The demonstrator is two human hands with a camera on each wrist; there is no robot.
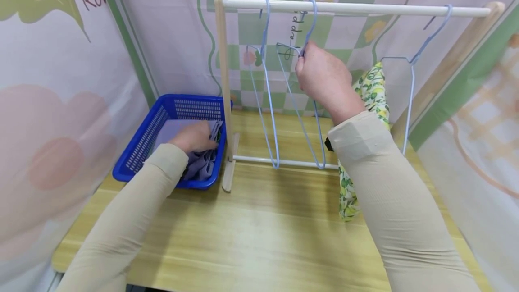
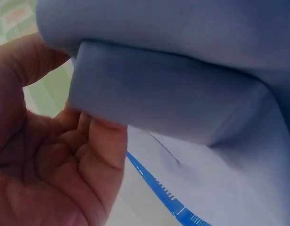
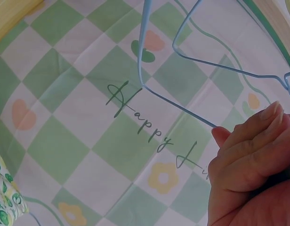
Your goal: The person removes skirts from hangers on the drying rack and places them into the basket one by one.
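Note:
In the head view my left hand [image 1: 191, 137] reaches into the blue basket [image 1: 172, 102] among folded purple-grey cloth [image 1: 199, 166]. The left wrist view shows its thumb and fingers pinching the edge of a piece of cloth [image 2: 149, 94]. My right hand [image 1: 325, 75] grips a light blue wire hanger [image 1: 319, 136] just below its hook, and that hook still loops over the white rail [image 1: 365, 8]. From the right wrist view, the curled fingers [image 3: 244, 160] close around the hanger's neck. A second blue hanger [image 1: 268, 116] hangs to the left of it, bare.
A third blue hanger [image 1: 412, 89] hangs at the rail's right end, near a yellow-green lemon-print cloth [image 1: 375, 89] partly hidden by my right arm. The rack's wooden post [image 1: 224, 66] stands right beside the basket. Patterned curtains surround the wooden table [image 1: 259, 238].

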